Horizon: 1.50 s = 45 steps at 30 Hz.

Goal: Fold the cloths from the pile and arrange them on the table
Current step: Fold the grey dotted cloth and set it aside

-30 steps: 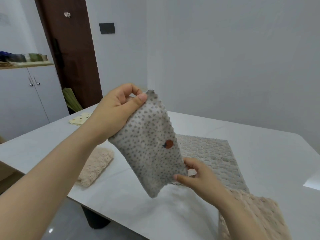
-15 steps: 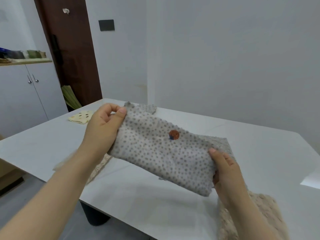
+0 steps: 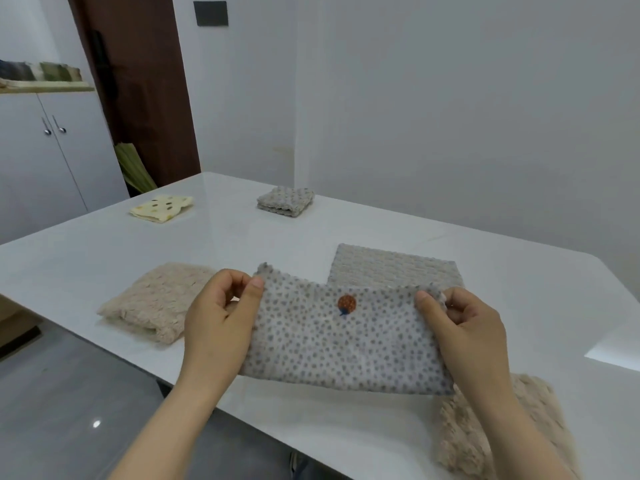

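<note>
A grey dotted cloth (image 3: 332,337) with a small orange patch is stretched level between my two hands just above the white table (image 3: 242,244). My left hand (image 3: 221,320) pinches its upper left corner, thumb on top. My right hand (image 3: 464,327) pinches the upper right corner the same way. Behind the cloth a flat grey waffle cloth (image 3: 394,268) lies spread on the table. A fluffy beige cloth (image 3: 485,431) lies under my right forearm at the near right edge.
A folded beige fluffy cloth (image 3: 156,303) sits near the table's left front edge. Further back lie a folded yellow spotted cloth (image 3: 161,208) and a folded grey waffle cloth (image 3: 285,201). A white cabinet (image 3: 45,150) and a brown door (image 3: 138,81) stand at the left.
The dotted cloth went from hanging upright off my raised left hand to being held flat and level. My right hand shifted from its lower edge to the upper right corner. The view tilted down.
</note>
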Tool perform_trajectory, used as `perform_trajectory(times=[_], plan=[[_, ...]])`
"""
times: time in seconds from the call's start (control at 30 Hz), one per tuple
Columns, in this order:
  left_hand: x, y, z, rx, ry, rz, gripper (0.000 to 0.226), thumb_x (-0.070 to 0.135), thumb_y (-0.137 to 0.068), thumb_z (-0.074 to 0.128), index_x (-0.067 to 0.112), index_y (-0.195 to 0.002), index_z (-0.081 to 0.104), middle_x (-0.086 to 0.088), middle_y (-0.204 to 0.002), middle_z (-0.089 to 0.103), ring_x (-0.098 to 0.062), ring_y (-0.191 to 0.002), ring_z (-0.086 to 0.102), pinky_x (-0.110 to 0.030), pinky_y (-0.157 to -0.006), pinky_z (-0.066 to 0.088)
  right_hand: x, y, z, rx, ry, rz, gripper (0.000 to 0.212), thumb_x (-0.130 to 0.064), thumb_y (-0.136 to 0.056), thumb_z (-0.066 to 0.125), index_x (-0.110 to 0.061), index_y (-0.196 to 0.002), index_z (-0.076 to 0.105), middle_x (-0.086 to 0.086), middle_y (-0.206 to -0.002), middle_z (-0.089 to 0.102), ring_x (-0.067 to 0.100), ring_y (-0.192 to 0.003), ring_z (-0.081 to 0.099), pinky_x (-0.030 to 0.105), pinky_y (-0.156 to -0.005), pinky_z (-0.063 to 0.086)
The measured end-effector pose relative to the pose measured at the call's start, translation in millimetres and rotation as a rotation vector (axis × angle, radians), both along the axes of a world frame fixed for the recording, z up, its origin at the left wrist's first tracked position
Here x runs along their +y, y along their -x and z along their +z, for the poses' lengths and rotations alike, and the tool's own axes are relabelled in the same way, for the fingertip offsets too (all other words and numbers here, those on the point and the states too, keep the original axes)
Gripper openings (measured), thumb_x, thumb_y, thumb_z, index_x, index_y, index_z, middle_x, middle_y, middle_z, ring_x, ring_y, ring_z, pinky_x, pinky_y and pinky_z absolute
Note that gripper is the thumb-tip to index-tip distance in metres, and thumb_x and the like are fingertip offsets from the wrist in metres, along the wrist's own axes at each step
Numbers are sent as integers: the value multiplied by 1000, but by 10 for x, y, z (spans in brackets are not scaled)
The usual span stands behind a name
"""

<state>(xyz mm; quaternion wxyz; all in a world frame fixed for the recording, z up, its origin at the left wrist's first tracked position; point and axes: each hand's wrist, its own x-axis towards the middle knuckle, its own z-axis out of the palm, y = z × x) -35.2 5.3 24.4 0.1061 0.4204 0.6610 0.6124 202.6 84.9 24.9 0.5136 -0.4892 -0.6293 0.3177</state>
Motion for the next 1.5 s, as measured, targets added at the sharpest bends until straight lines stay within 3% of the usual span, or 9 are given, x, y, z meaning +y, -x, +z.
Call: perform_trajectory(times=[0.13,0.33,0.47,0.53,0.6,0.9,1.07,1.13,1.5], plan=[[-58,-88,-4,-87,7,-56,22,31,-88,61,13,-75,62,2,-69,62,-7,-57,51,-10,-53,40,-68,63,117,5,23,49,49,-33,-87,66,1,-65,38,7,-56,32,17,-53,31,29,-55,26],[-124,-275,105,-190,-1,-227,12,25,-87,62,15,-80,63,-14,-72,62,-21,-57,50,-27,-49,44,-209,256,203,-24,6,174,47,-35,-86,65,-2,-62,43,8,-50,33,19,-49,33,31,-51,31],[-156,-371,128,-213,0,-278,8,22,-86,63,17,-79,64,-5,-75,68,-26,-63,60,-45,-65,55,-311,395,249,-39,-14,260,40,-30,-87,66,-6,-59,51,5,-45,42,20,-45,43,36,-45,40],[-169,-400,125,-224,7,-288,8,22,-86,63,16,-80,65,-5,-78,69,-35,-72,62,-48,-69,55,-356,446,270,-19,-14,306,38,-24,-89,65,-9,-56,51,-2,-41,46,14,-40,49,27,-41,40],[-183,-417,127,-238,14,-294,8,20,-86,63,14,-82,65,-9,-79,70,-37,-76,62,-47,-70,54,-392,481,281,7,15,361,37,-20,-90,64,-10,-56,53,-3,-41,51,11,-39,52,19,-42,41],[-249,-416,119,-277,36,-326,6,15,-87,63,11,-83,66,-7,-79,72,-23,-71,69,-33,-69,56,-453,521,299,75,173,559,26,-17,-95,54,-4,-82,72,12,-68,71,18,-58,67,25,-54,54],[-296,-384,105,-315,52,-378,5,13,-85,65,13,-85,69,-4,-78,74,-15,-71,71,-20,-65,55,-424,483,340,64,273,649,13,1,-94,52,-8,-101,58,14,-69,72,22,-62,70,26,-59,56],[-317,-385,101,-332,49,-405,6,10,-85,65,12,-87,70,-4,-78,75,-14,-72,72,-17,-64,54,-401,491,354,45,282,650,21,-1,-89,60,-12,-106,53,15,-68,72,24,-61,70,27,-58,57],[-392,-362,119,-374,12,-402,9,12,-83,65,15,-87,72,-2,-82,76,-14,-78,72,-24,-75,58,-350,579,418,-101,245,635,26,-12,-82,72,-19,-104,61,12,-62,71,20,-51,65,28,-51,53]])
